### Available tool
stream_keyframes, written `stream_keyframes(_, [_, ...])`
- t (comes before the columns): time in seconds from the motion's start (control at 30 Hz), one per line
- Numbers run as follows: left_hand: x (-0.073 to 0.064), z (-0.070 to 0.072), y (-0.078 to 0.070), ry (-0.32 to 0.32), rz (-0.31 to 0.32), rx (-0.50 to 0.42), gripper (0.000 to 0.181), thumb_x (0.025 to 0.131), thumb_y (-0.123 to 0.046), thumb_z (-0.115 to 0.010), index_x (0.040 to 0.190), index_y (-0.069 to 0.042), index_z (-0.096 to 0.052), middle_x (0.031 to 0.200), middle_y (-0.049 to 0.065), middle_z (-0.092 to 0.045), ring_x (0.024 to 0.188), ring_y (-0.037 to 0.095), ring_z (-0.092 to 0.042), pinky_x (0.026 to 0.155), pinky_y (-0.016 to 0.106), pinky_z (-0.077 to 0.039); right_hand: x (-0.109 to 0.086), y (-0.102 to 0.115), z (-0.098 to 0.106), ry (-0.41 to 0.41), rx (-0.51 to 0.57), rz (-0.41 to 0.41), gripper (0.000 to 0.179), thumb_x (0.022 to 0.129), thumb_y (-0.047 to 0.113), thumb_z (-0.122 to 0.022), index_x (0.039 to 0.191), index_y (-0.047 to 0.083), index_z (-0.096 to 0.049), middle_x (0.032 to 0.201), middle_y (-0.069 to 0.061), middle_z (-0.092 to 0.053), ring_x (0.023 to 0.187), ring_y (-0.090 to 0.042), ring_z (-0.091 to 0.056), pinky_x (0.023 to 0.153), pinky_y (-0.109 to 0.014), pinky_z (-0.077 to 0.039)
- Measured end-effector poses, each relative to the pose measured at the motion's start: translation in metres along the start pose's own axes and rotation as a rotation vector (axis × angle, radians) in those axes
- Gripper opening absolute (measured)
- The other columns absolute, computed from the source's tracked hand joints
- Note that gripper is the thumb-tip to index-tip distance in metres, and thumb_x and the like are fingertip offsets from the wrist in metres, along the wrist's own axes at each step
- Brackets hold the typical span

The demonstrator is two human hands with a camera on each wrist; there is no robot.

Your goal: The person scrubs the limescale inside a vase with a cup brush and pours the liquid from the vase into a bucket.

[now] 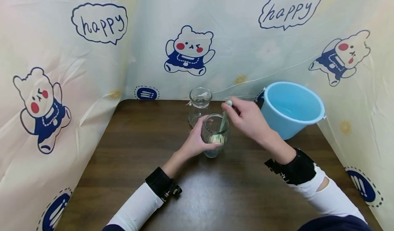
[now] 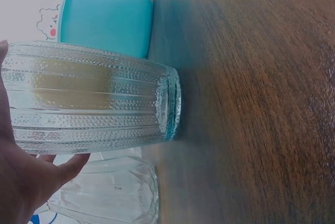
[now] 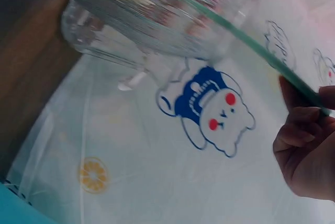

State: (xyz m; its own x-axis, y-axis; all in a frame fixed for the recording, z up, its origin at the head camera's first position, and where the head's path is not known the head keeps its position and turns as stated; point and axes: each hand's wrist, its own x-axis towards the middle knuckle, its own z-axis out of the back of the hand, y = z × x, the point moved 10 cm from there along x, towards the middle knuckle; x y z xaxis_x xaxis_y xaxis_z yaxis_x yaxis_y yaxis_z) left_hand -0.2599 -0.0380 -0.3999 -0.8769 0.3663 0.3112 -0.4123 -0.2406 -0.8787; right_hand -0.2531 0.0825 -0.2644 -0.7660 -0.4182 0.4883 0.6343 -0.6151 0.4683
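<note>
Fingers and thumb of my left hand (image 1: 194, 140) wrap round a clear glass jar (image 2: 136, 130) with ribbed, dotted sides, held upright over the table. Its open mouth faces up in the head view. My right hand (image 1: 250, 119) pinches the upper end of a pale green handle (image 3: 251, 43) of a sponge brush, above and to the right of the rim. The handle slants down into the jar, where the brush's pale yellow sponge head (image 2: 73, 84) shows through the glass. Just behind the jar stands a clear glass vase (image 1: 194, 114) with a white string at its neck.
A light blue bucket (image 1: 284, 126) stands at the back right, close to my right forearm. The dark wood table (image 1: 138, 135) ends at a printed curtain (image 1: 234, 63) at the back and both sides.
</note>
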Motion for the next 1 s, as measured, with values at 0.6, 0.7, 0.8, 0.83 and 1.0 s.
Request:
stream_keyframes(0.6, [0.006,-0.005,0.035,-0.044,-0.033,0.023,0.1,0.063,-0.036,-0.088,0.146,-0.025,-0.033,0.134,0.007,-0.054,0.12,0.017,-0.05,0.101,0.045,-0.044,0.005,0.005,0.03,-0.089,-0.088,0.042,0.022,0.099,0.026,-0.055,0.091,0.009,-0.066,0.057,-0.001,-0.042,0.049,-0.012,-0.036,0.045,-0.028,-0.031])
stream_keyframes(0.7, [0.006,-0.006,0.037,-0.04,-0.026,0.016,0.1,0.063,-0.035,-0.088,0.146,-0.025,-0.032,0.135,0.009,-0.054,0.119,0.02,-0.052,0.099,0.046,-0.045,0.001,-0.004,0.013,-0.01,-0.106,0.019,0.021,0.1,0.027,-0.054,0.092,0.01,-0.065,0.059,0.0,-0.043,0.05,-0.012,-0.039,0.046,-0.027,-0.034])
stream_keyframes(0.8, [0.006,-0.007,0.038,-0.032,-0.016,0.019,0.1,0.064,-0.035,-0.088,0.146,-0.025,-0.032,0.135,0.011,-0.053,0.119,0.022,-0.052,0.098,0.046,-0.045,-0.001,-0.011,0.003,0.042,-0.12,-0.01,0.021,0.1,0.029,-0.053,0.095,0.012,-0.065,0.059,0.0,-0.044,0.051,-0.012,-0.041,0.047,-0.027,-0.036])
stream_keyframes(0.83, [0.006,-0.007,0.037,-0.031,-0.013,0.021,0.1,0.065,-0.034,-0.088,0.146,-0.025,-0.031,0.135,0.011,-0.053,0.119,0.022,-0.052,0.098,0.046,-0.045,-0.001,-0.012,0.003,0.048,-0.121,-0.013,0.021,0.1,0.029,-0.053,0.096,0.012,-0.065,0.059,0.0,-0.045,0.051,-0.013,-0.041,0.047,-0.027,-0.036])
stream_keyframes(1.0, [0.003,-0.002,0.014,-0.043,-0.048,-0.001,0.096,0.066,-0.023,-0.087,0.146,-0.014,-0.033,0.133,0.021,-0.053,0.119,0.032,-0.051,0.098,0.05,-0.044,0.006,-0.003,0.02,0.021,-0.132,-0.008,0.023,0.099,0.031,-0.054,0.094,0.013,-0.067,0.057,0.0,-0.044,0.05,-0.014,-0.04,0.047,-0.028,-0.033])
